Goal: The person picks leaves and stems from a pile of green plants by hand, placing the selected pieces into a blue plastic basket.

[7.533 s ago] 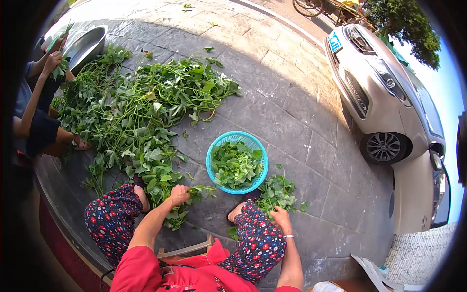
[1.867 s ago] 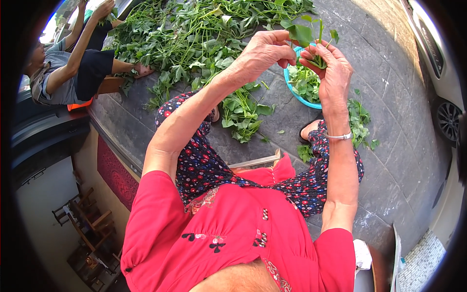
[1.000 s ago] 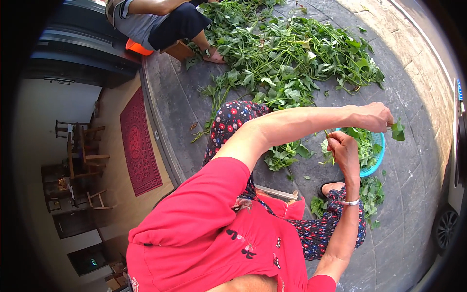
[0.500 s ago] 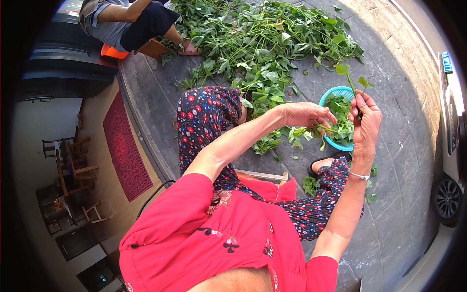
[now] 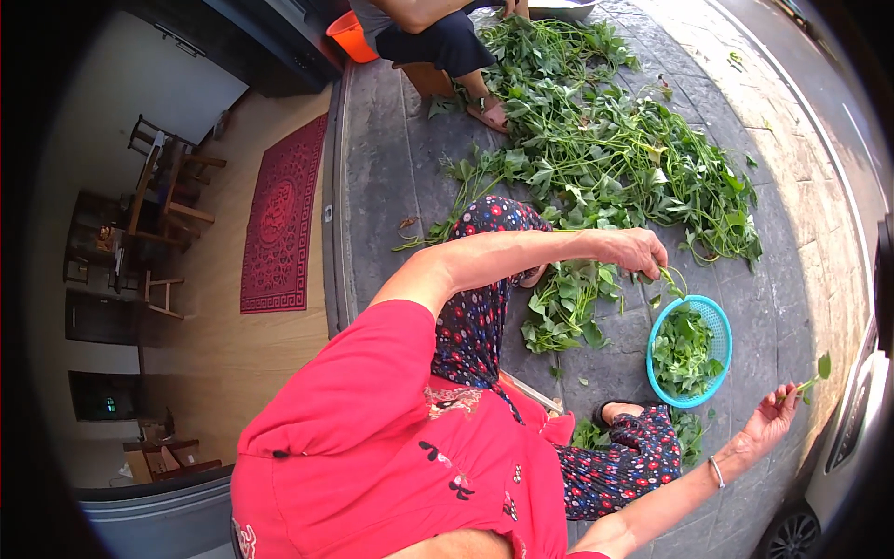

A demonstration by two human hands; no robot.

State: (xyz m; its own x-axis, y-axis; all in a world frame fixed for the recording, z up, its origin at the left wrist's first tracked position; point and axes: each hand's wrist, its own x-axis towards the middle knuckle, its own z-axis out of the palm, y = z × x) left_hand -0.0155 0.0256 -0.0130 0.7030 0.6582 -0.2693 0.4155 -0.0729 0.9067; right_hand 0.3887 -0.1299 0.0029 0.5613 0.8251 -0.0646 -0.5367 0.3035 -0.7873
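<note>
My left hand [image 5: 633, 252] is closed around thin green stems [image 5: 672, 281], just beyond the turquoise plastic basket [image 5: 725, 326]. Picked leaves [image 5: 685, 352] lie inside that basket. Out to the right, past the basket, my right hand [image 5: 771, 416] pinches a small leafy sprig [image 5: 818, 374] with its leaf pointing away from the fingers. A silver bangle circles the right wrist. Between my feet and the basket sits a smaller heap of leafy vines [image 5: 573, 303].
A big spread of leafy vines [image 5: 605, 154] covers the dark paving ahead. Another person [image 5: 433, 42] sits on a low wooden stool at the far side, near an orange bucket [image 5: 352, 37]. A red mat [image 5: 284, 219] lies indoors at left; a white car [image 5: 843, 447] stands at right.
My hands have moved apart: the right swung outward with its sprig, the left reached forward and right with stems. The view has shifted too.
</note>
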